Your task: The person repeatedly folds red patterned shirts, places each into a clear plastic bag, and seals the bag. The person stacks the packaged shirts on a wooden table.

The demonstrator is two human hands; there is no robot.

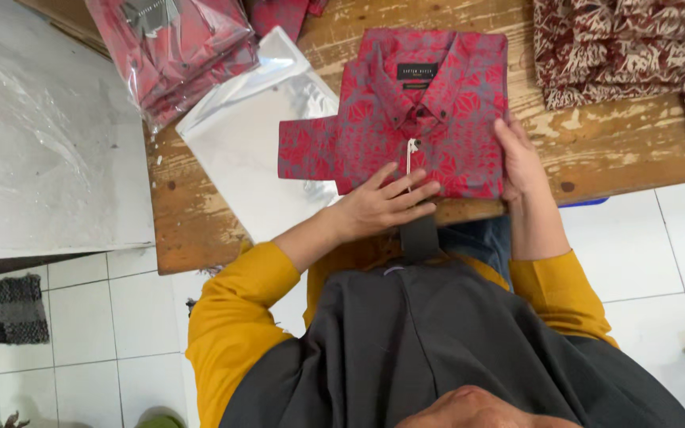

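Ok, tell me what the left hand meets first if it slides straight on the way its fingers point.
The left hand lies flat on the folded red patterned shirt, fingers pointing toward the right hand. That hand at the shirt's edge probably comes first.
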